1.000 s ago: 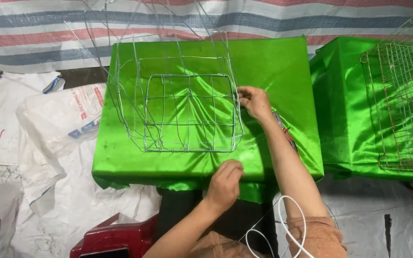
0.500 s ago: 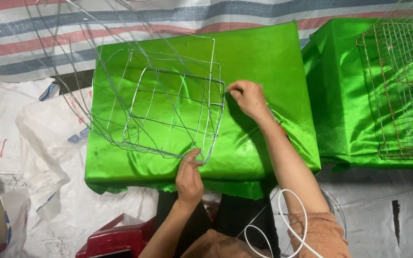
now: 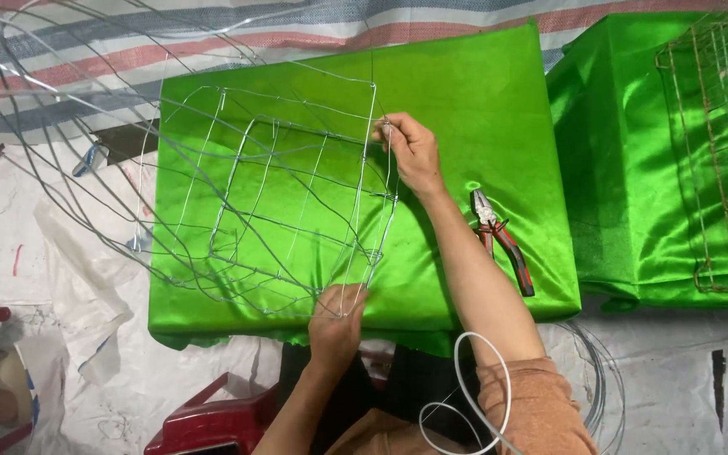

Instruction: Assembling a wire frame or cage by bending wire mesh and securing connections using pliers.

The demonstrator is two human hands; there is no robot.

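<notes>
Both hands pinch wire basket frame: left hand at near edge, right hand at far corner. Frame lies on green satin cloth; pliers, red handles, just beside right forearm. Finger closure approx., partly hidden.

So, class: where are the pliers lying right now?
In the head view, the pliers lie on the green cloth, just right of the person's right forearm, near the cloth's right edge.

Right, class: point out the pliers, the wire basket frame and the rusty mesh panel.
pliers (image 3: 503, 240), head view, on the handles near the pivot.
wire basket frame (image 3: 374, 143), head view, on its right upright edge.
rusty mesh panel (image 3: 722, 152), head view, on its grid.
</notes>
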